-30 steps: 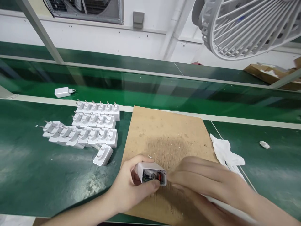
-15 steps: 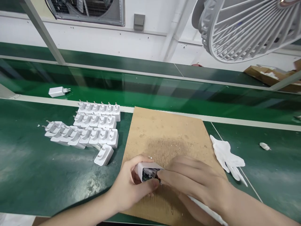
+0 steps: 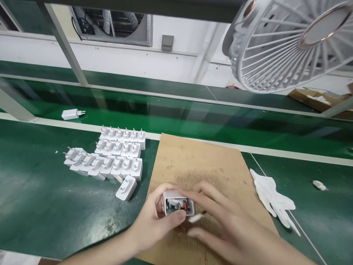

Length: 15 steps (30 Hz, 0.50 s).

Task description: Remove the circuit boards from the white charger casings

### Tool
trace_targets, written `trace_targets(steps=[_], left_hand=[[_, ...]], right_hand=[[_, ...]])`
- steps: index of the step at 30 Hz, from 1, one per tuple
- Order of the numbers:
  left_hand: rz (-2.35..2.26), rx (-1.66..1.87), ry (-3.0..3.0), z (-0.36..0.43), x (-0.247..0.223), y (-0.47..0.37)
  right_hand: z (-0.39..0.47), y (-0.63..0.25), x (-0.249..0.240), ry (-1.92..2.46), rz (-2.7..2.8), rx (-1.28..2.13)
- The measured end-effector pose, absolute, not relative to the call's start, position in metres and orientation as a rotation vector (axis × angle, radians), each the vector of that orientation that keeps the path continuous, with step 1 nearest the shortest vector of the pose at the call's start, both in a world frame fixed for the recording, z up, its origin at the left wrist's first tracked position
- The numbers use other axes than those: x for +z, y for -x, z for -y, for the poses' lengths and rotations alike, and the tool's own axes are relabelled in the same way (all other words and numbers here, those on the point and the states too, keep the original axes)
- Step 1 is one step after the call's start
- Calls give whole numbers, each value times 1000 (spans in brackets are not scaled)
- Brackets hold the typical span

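My left hand (image 3: 157, 217) is wrapped around a white plug charger housing (image 3: 171, 193), its thumb along the lower edge. The housing's open side faces me, showing a circuit board (image 3: 173, 206) and a red-orange part (image 3: 185, 206) inside. My right hand (image 3: 220, 217) is at the housing's right, somewhat blurred, with thumb and fingers apart. Its forefinger reaches the housing's upper edge. Between that thumb and forefinger shows a small blurred white piece (image 3: 196, 218); I cannot tell what it is or whether it is held. Both hands are above a brown cardboard sheet (image 3: 198, 154).
Rows of white plug chargers (image 3: 121, 149) stand at left on the green table (image 3: 55, 206). Another charger (image 3: 72, 114) lies behind them. A white glove (image 3: 271, 195) and a small white scrap (image 3: 320, 185) lie at right. A white fan (image 3: 281, 48) hangs at upper right.
My right fingers have spread and drawn back from the housing's opening, uncovering the red-orange part. My left hand keeps its hold. The view has tilted slightly upward.
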State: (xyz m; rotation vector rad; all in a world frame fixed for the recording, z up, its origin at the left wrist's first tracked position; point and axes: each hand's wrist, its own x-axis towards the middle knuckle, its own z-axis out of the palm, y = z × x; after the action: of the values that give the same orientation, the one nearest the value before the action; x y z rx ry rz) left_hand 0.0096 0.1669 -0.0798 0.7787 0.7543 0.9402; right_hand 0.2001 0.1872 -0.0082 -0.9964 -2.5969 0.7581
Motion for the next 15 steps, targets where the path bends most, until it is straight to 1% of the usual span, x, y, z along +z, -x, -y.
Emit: trace_targets(steps=[1, 3, 9, 12, 15], left_hand=[[-772, 941, -764, -167, -81, -10], [-845, 971, -736, -168, -83, -11], [-1009, 1082, -911, -165, -85, -14], [-1038, 1107, -1015, -164, -92, -18], [-1066, 1102, -1048, -165, -100, -20]], right_hand=[[-193, -194, -13, 1039, 2592, 753], [-215, -187, -20, 1158, 2565, 630], [-332, -197, -34, 1763, 2285, 200], [-372, -190, -45, 1886, 2273, 143], [-382, -182, -49, 1877, 2334, 139]])
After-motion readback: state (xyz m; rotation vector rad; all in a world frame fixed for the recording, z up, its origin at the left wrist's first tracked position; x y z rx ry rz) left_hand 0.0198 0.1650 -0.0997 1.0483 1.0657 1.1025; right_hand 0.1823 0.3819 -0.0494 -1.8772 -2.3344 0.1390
